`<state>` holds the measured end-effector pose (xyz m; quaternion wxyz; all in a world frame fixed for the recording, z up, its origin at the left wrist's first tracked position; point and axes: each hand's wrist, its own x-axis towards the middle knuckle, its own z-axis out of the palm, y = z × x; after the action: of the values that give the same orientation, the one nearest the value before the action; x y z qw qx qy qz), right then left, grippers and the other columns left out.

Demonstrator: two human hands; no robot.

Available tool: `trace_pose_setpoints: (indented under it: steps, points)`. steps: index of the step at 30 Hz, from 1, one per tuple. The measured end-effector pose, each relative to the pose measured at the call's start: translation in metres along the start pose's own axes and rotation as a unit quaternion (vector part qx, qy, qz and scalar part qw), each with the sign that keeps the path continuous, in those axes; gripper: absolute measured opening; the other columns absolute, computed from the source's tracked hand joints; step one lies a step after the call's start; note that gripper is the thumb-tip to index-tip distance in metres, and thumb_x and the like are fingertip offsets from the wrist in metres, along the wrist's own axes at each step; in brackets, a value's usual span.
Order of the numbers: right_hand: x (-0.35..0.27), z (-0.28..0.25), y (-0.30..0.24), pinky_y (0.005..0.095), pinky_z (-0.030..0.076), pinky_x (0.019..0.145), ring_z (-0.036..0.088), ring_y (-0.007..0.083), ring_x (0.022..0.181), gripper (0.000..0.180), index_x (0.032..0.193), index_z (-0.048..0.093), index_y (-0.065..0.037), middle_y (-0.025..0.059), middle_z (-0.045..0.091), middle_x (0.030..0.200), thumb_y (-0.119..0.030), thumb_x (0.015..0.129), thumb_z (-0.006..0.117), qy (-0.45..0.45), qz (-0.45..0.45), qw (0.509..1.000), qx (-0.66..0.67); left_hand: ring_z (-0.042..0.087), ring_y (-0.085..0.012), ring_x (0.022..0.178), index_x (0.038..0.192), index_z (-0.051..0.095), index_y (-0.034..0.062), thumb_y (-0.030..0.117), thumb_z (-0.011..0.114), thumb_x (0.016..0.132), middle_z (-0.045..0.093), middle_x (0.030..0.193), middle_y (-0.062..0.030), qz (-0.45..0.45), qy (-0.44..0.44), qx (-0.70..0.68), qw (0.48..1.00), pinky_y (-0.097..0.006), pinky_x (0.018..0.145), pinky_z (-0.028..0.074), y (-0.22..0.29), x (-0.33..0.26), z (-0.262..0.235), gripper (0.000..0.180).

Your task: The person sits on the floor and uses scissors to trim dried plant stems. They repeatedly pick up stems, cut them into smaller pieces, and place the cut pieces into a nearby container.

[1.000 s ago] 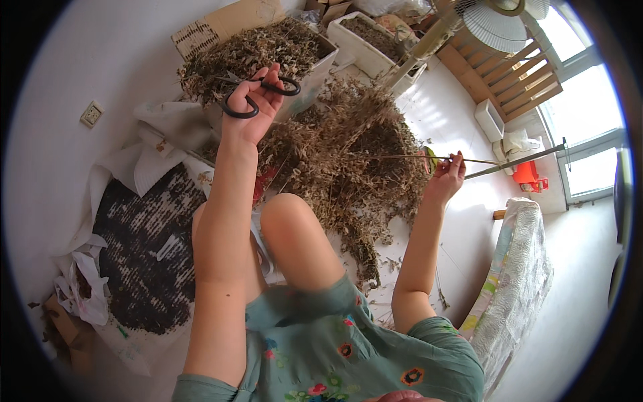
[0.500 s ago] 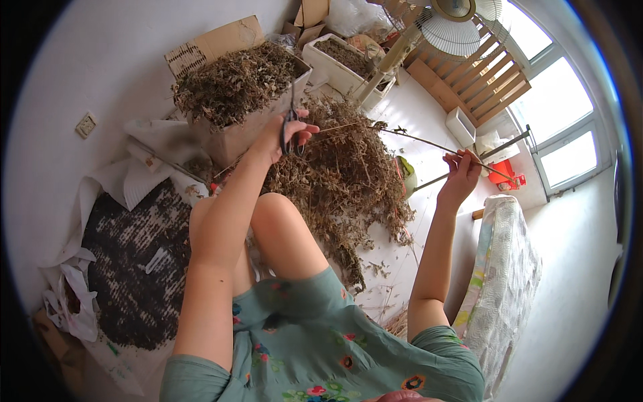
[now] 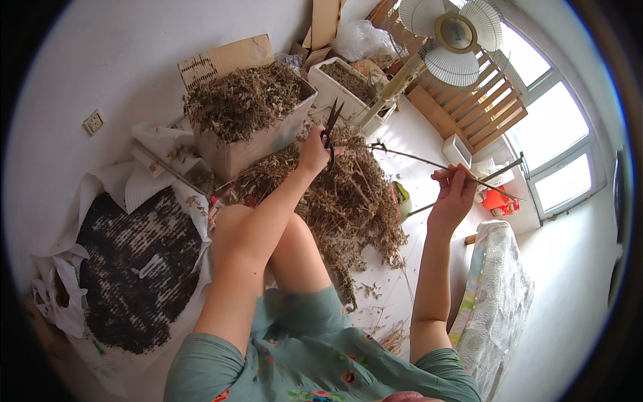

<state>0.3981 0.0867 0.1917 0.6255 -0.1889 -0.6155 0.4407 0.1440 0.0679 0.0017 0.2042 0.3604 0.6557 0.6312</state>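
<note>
My left hand (image 3: pixel 313 153) grips black-handled scissors (image 3: pixel 333 117), their blades pointing up and slightly apart. In my right hand (image 3: pixel 453 191), pinched between thumb and fingers, is a thin dry stalk (image 3: pixel 412 156). The stalk runs left from my fingers toward the scissors, with its other end poking out past my right hand. Beneath both hands a large heap of dried brown plants (image 3: pixel 348 194) spreads over the floor. A box (image 3: pixel 234 157) heaped with crumbled dry leaves (image 3: pixel 244 100) stands just beyond my left hand.
A standing fan (image 3: pixel 456 32) rises at the back right, by a slatted wooden frame (image 3: pixel 462 110). A dark sheet (image 3: pixel 140 268) strewn with bits lies at left. A padded, patterned panel (image 3: pixel 495 295) stands at right. A white planter (image 3: pixel 335 90) is behind the heap.
My left hand has moved right with the scissors, whose blades now show apart. My right hand still holds the stalk, slightly lower in view. The whole view has shifted a little.
</note>
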Motion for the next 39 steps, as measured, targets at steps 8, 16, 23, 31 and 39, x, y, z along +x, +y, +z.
trace_pose_setpoints:
  steps: [8,16,23,31,39]
  points:
    - [0.038,-0.026,-0.016,0.0314,0.053,0.068,0.06,0.0169,0.07,0.015,0.106,0.051,-0.001,0.009,0.059,0.092,-0.014,0.102,0.045,0.023,-0.03,0.999,-0.002,0.06,-0.0248,0.073,0.111,0.05,0.006,0.014,0.067,0.088,0.06,0.084,-0.0105,0.008,0.067,0.133,0.989,-0.04,0.065,0.047,0.0,0.01,-0.016,0.03]
    - [0.097,-0.186,-0.01,0.0307,0.056,0.073,0.062,0.0159,0.075,0.014,0.102,0.055,-0.001,0.0074,0.062,0.088,-0.014,0.099,0.051,0.195,-0.051,0.979,0.031,0.06,-0.0274,0.07,0.118,0.051,0.0044,0.006,0.054,0.093,0.063,0.084,-0.0127,0.002,0.113,0.208,0.972,-0.043,0.062,0.046,-0.045,0.038,-0.057,0.024]
    - [0.103,-0.308,-0.052,0.0322,0.059,0.077,0.062,0.0209,0.078,0.018,0.102,0.051,0.004,0.0098,0.057,0.092,-0.013,0.1,0.048,0.353,-0.146,0.924,0.03,0.06,-0.0264,0.069,0.128,0.046,0.0033,0.008,0.053,0.095,0.063,0.087,-0.0147,-0.11,0.082,0.248,0.959,-0.041,0.059,0.046,-0.063,0.044,-0.07,0.034]
    - [0.071,-0.239,-0.044,0.0337,0.057,0.075,0.064,0.0208,0.08,0.016,0.105,0.053,0.001,0.0101,0.062,0.093,-0.014,0.1,0.05,0.23,-0.074,0.97,0.029,0.057,-0.0176,0.062,0.107,0.051,0.0,0.021,0.039,0.102,0.056,0.074,-0.007,-0.185,0.025,-0.196,0.963,-0.032,0.064,0.051,-0.011,0.018,-0.046,0.024]
    - [0.04,-0.151,-0.01,0.0343,0.056,0.082,0.064,0.0225,0.085,0.017,0.104,0.054,0.0,0.0112,0.062,0.097,-0.015,0.1,0.048,0.121,0.031,0.979,0.163,0.064,-0.0173,0.091,0.144,0.03,-0.003,0.012,0.063,0.091,0.06,0.119,-0.0182,-0.069,-0.113,-0.335,0.933,-0.03,0.076,0.052,0.036,-0.012,-0.011,0.064]
